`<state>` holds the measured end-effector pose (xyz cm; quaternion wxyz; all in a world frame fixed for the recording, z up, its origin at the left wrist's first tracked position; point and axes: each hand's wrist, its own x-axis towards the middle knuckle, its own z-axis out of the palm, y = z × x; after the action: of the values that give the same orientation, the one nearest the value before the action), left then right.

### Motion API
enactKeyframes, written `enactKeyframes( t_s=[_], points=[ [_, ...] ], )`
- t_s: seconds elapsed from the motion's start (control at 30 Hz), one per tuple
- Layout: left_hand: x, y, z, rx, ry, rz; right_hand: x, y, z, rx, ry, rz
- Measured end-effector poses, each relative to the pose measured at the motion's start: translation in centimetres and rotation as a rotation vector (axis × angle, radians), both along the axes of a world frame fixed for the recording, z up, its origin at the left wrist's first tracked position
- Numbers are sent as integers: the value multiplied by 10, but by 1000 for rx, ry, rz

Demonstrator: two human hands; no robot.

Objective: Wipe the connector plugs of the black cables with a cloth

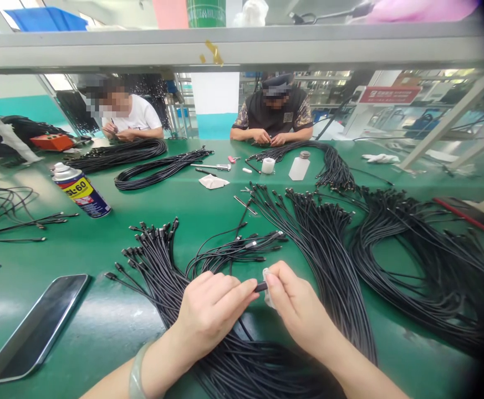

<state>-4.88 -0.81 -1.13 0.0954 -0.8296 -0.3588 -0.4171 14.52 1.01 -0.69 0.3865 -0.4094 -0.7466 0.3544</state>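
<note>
We look down on a long green-topped workbench [79, 249] under a grey metal shelf [225, 47], with 2 co-workers seated across it, 1 in a white T-shirt [131, 113] and 1 in a dark vest [273, 113], each working with both hands close to their own coil of cable. Across the bench lie large fanned bundles of black cables [416, 266], their plugged ends splayed, and 1 bundle runs beneath our own forearms. Near us on the left lie a smartphone [34, 330] and, farther off, a spray can [81, 191] labelled "SL-60". At the bottom centre, our left hand [210, 313], a pale bangle [136, 374] on its wrist, has its fingers pressed together around a black cable plug [260, 286], held up just above the bundle. Our right hand [300, 310] pinches a small white cloth [269, 291] against the plug's tip, thumb and fingers closed; the left thumb is hidden. A pinch this close to the plug — both hands almost touching — keeps the short end steady against the cloth.
</note>
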Motion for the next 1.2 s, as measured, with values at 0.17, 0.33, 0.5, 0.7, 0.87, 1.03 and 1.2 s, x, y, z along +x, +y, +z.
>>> enactKeyframes(
  t_s=[0.17, 0.33, 0.5, 0.7, 0.87, 1.03, 1.2],
  points=[
    [1, 1, 6, 8, -70, 49, 2, 3, 0, -54, 81, -211],
    [3, -2, 12, -293, -269, 44, 3, 1, 4, -131, 189, -186],
    [2, -4, 13, -579, -446, 44, 3, -2, 4, -95, 145, -31],
    [3, -4, 14, -656, -463, 12, 2, -3, 0, -81, 122, 49],
    [5, -7, 15, -580, -382, -46, 3, -2, -2, 12, 20, 42],
    [5, -4, 7, -410, -250, -81, 5, 3, -5, 147, 17, -158],
    [-12, 16, 1, -120, -45, 78, 5, 6, -4, 98, 132, -368]
  ],
)
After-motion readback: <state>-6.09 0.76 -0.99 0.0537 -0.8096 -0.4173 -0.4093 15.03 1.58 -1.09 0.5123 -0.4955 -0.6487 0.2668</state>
